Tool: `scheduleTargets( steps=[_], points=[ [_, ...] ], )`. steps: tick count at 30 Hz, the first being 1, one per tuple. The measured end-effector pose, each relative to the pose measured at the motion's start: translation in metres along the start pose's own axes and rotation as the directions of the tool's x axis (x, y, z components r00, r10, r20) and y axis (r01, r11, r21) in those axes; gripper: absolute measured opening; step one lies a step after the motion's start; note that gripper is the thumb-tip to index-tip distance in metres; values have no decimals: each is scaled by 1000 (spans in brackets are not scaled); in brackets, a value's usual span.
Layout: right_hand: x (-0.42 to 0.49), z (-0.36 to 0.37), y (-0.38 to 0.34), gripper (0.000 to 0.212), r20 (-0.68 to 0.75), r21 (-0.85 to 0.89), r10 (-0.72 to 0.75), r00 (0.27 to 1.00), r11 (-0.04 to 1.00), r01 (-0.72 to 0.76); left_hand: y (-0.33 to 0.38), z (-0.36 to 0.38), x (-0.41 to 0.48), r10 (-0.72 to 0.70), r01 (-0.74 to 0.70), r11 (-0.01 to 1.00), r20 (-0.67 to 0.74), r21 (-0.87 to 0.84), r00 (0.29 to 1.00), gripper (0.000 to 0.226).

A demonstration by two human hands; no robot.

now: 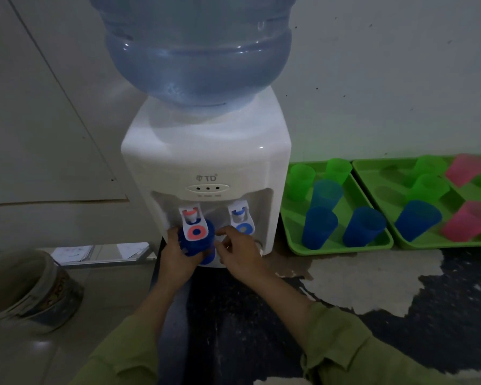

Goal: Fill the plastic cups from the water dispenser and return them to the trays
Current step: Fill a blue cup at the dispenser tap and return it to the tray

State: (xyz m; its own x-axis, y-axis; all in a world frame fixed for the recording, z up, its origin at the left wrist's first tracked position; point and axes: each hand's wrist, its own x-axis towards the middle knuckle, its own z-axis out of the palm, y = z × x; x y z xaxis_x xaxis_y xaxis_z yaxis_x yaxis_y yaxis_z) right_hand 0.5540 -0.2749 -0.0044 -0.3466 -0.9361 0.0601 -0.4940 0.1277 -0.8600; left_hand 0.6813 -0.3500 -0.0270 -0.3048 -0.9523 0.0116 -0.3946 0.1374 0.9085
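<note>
Two green trays lie side by side on the desk (372, 282) to the right of the water dispenser (206, 159). The near tray (347, 198) carries green and blue plastic cups (364, 226), and the far tray (370, 169) carries green, blue and pink ones. At the dispenser's front, the left hand (175, 254) grips a blue cup (199, 241) under the red tap (190, 218). The right hand (239, 251) sits just beside that cup, below the blue tap (240, 218), fingers curled. Whether it holds anything cannot be told.
</note>
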Motion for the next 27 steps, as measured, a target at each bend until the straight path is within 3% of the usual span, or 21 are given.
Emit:
scheduleTargets(
  steps=[5, 12, 18, 22, 27],
  points=[
    [25, 3, -16, 21, 24, -96, -11, 1000, 995, 13, 0, -1, 2, 28, -25, 998, 56, -51, 998, 67],
    [45, 1, -25, 33, 90, -291, 52, 995, 957, -23, -7, -6, 8, 31, -23, 997, 109, -74, 994, 63],
    [43, 0, -28, 36, 139, -323, 100, 985, 945, -50, -11, -12, 15, 18, -14, 999, 134, -28, 991, 67],
    [38, -5, -32, 20, 176, -280, 114, 978, 958, -62, -18, -21, 20, 27, -22, 999, 177, -30, 984, 74],
    [33, -17, -38, 21, 201, -248, 114, 973, 967, -62, -23, -25, 24, 32, -26, 999, 202, -31, 979, 71]
  ],
)
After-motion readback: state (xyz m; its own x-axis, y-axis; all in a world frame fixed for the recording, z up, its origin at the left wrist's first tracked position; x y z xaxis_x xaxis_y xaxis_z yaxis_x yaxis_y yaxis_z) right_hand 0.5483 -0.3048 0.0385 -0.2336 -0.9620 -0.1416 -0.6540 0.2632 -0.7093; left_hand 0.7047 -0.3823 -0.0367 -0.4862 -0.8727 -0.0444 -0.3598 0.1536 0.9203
